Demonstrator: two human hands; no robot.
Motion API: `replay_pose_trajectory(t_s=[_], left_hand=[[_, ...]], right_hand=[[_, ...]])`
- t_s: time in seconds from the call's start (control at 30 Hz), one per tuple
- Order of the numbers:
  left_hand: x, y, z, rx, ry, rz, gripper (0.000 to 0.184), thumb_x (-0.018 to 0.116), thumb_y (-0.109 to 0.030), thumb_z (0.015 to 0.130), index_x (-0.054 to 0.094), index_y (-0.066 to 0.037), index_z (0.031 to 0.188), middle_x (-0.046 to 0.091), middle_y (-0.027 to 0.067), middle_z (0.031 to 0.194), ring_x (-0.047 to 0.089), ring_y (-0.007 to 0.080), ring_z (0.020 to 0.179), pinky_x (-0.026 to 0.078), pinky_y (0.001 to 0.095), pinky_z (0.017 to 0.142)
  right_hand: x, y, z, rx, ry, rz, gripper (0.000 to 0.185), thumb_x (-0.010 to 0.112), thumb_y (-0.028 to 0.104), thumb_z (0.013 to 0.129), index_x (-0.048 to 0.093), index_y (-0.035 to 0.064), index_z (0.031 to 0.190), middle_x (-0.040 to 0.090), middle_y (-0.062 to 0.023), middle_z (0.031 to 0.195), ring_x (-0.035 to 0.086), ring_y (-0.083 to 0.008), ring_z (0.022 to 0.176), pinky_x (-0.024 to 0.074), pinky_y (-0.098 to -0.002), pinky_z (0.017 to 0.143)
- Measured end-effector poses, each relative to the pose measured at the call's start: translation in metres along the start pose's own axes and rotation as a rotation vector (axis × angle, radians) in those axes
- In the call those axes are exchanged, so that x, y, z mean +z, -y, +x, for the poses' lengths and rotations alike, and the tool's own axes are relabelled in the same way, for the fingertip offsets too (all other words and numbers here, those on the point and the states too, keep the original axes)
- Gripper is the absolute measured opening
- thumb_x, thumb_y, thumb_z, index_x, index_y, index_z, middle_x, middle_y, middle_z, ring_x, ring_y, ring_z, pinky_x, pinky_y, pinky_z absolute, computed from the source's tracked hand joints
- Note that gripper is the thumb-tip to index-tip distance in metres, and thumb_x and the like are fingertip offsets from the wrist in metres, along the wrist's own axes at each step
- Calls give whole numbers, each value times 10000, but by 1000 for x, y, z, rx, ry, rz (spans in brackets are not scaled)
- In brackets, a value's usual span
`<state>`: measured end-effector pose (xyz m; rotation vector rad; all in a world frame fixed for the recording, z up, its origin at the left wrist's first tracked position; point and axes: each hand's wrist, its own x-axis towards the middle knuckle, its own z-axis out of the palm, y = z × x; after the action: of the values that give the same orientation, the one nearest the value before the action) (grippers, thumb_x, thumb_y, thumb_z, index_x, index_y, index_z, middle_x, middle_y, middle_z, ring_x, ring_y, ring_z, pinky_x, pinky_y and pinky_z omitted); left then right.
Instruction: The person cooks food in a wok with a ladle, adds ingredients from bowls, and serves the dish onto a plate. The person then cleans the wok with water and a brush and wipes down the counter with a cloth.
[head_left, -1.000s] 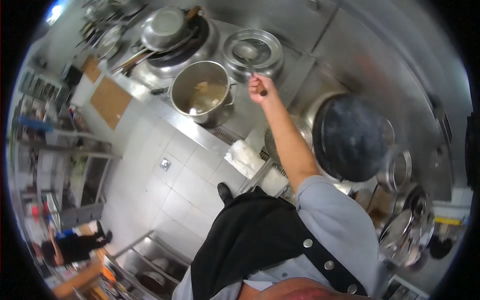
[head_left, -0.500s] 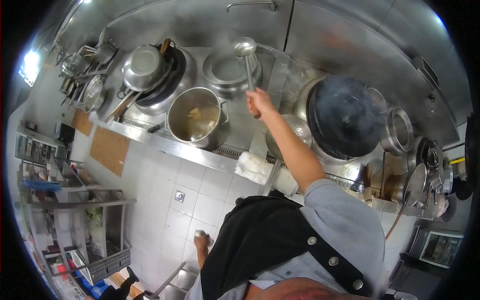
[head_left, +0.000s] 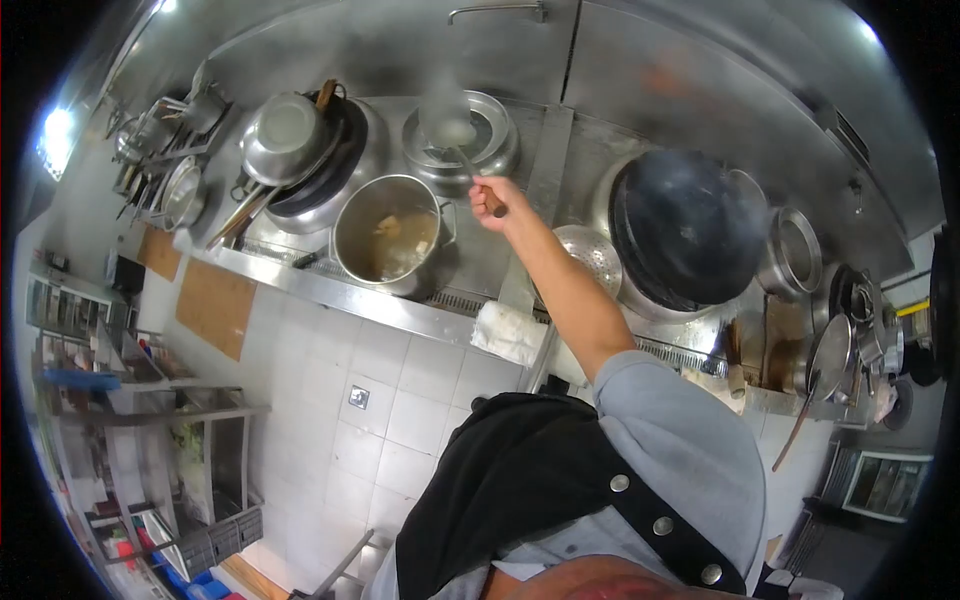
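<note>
My right hand (head_left: 493,203) is closed round the wooden-ended handle of a ladle (head_left: 455,136). The ladle's bowl is over the round metal burner ring (head_left: 492,113) behind the pot, with steam around it. Below and left of my hand stands a deep pot (head_left: 345,238) of cloudy liquid with pale pieces in it. To the right of my forearm lies a perforated strainer (head_left: 592,257), and beyond it a large dark wok (head_left: 685,228) gives off smoke. My left hand is out of sight.
Stacked pans (head_left: 285,138) sit on the left burner. A folded white cloth (head_left: 508,333) lies at the counter's front edge (head_left: 385,313). Metal bowls (head_left: 795,250) and more strainers (head_left: 832,355) stand at the right. Metal shelving (head_left: 230,460) stands at the lower left.
The ladle has dropped from its raised position down over the burner ring, and my right hand has shifted slightly left. My left hand, visible near the floor half a second ago, has left the view.
</note>
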<state>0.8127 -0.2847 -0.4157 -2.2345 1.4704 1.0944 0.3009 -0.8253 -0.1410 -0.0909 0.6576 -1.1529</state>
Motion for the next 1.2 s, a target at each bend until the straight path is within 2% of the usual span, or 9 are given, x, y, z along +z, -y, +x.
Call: replay_pose_trajectory(t_s=[0.37,0.5,0.57,0.67,0.77,0.9,1.0,1.13,1.2], left_hand=[[-43,-2,76,156,-129,190,291,695,-396,911,748,-113,948,763,168,932,732,311,816,545,447,725],[-51,-54,153,605,-81,86,308,721,-429,904,751,-123,898,757,157,874,731,279,772,539,442,706],[-58,-102,145,380,30,-190,321,735,-448,901,754,-128,878,755,157,839,735,307,759,541,467,699],[-40,-142,135,257,29,-86,322,740,-453,903,758,-136,848,753,162,823,743,352,772,557,485,700],[4,-132,127,706,-101,391,363,718,-488,918,700,-140,1022,758,197,870,740,421,836,581,525,737],[34,-116,86,544,44,573,323,658,-445,949,668,-130,1015,757,203,930,733,432,886,569,540,777],[47,-113,46,252,5,447,315,664,-424,940,673,-116,1005,756,207,943,731,435,896,567,538,782],[76,-148,-2,77,-58,337,305,671,-396,928,679,-98,992,755,213,961,728,441,909,565,536,789],[99,-171,-20,35,-103,261,300,675,-382,922,682,-89,985,754,216,969,727,443,915,563,535,792]], right_hand=[[-25,63,-233,-315,4,109,223,660,203,1005,503,124,867,584,1,728,520,-99,542,397,-265,476],[-82,81,-338,-462,-240,-46,189,702,177,977,535,117,915,596,-14,726,535,-110,551,416,-271,467],[-113,88,-392,-481,-340,-141,169,710,167,968,548,131,934,600,-13,727,538,-113,551,418,-279,453],[-132,79,-467,-485,-672,-414,172,674,162,993,503,155,987,566,-1,736,500,-95,527,365,-257,432],[-143,82,-505,-375,-871,-530,197,700,150,964,506,149,929,586,-2,711,523,-101,514,397,-263,424],[-229,119,-539,-407,-795,-263,148,696,115,947,632,86,1077,583,-5,680,533,-117,510,418,-283,428],[-281,107,-559,-657,-941,-653,572,692,65,935,554,94,1489,596,5,742,533,-102,507,421,-261,453],[-340,149,-627,-902,-1074,-868,648,676,0,906,541,92,1533,611,-10,709,504,-85,488,403,-288,450],[-414,203,-652,-793,-1232,-956,607,698,50,888,585,79,1484,698,-66,842,591,-150,579,488,-322,551]])
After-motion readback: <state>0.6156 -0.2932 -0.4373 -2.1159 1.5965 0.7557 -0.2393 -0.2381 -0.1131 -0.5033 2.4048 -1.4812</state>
